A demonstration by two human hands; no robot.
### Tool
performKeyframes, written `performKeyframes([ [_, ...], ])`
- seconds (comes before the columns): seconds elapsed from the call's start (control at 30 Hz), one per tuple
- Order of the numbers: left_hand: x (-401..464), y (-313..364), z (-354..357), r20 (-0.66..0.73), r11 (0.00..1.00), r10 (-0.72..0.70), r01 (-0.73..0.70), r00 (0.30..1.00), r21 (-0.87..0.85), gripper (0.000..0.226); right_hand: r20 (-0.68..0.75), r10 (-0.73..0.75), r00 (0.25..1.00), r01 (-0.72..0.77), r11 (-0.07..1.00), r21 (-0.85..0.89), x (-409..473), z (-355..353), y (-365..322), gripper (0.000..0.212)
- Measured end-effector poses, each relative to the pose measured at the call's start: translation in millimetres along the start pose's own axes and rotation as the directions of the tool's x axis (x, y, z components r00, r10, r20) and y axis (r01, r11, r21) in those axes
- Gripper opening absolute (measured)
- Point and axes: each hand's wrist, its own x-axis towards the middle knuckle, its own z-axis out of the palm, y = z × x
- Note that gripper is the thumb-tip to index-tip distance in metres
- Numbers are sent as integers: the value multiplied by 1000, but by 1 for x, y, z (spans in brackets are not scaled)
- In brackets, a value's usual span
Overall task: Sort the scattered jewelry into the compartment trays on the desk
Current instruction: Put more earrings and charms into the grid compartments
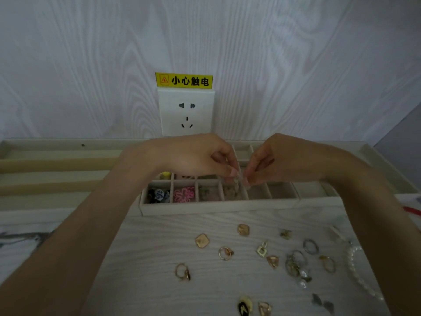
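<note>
Both hands pinch one small clear piece between their fingertips, held just above the compartment tray, over a middle cell of its front row; what the piece is I can't tell, too small and blurred. Left hand and right hand each have thumb and forefinger closed on it, other fingers curled. Done so far, judging by the tray: front-row cells from the left corner hold a dark flower piece, a pink flower piece and two pale lots; a yellow item sits in the row behind. Cells toward the right end look unfilled. Left: many pieces loose on the desk near its front edge, including gold rings, gold pendants, silver hoops and a pearl strand at the right edge. Roughly a third in, I'd judge.
</note>
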Motion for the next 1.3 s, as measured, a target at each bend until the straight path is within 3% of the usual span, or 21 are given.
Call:
performKeyframes([
  [0.17, -5, -5, -9, -42, 987, -27, 33, 999, 157, 9, 2, 1, 1000, -1, 998, -69, 7, 11, -2, 11],
  [0.43, -17, -5, -26, -102, 966, -30, 55, 994, 254, 14, -36, -35, 999, 29, 988, -151, 7, 19, -5, 9],
  [0.6, -31, -2, -24, -233, 950, 79, -3, 969, 311, 21, -106, -100, 989, 86, 987, -134, -6, -5, 2, 9],
  [0.7, -41, -9, -4, -299, 892, 254, -103, 920, 441, 29, -163, -264, 951, 236, 956, -174, -10, -6, 10, 18],
  [0.8, -49, -20, 14, -258, 833, 339, -162, 905, 529, 43, -193, -417, 888, 337, 876, -344, -8, 6, 19, 27],
  [0.97, -50, -27, 21, -239, 792, 360, -161, 902, 588, 46, -228, -561, 796, 371, 750, -547, -7, 26, 41, 40],
  [1.3, -43, -25, 28, -184, 644, 405, -138, 895, 752, 47, -223, -583, 782, 341, 698, -630, -4, 39, 42, 48],
])
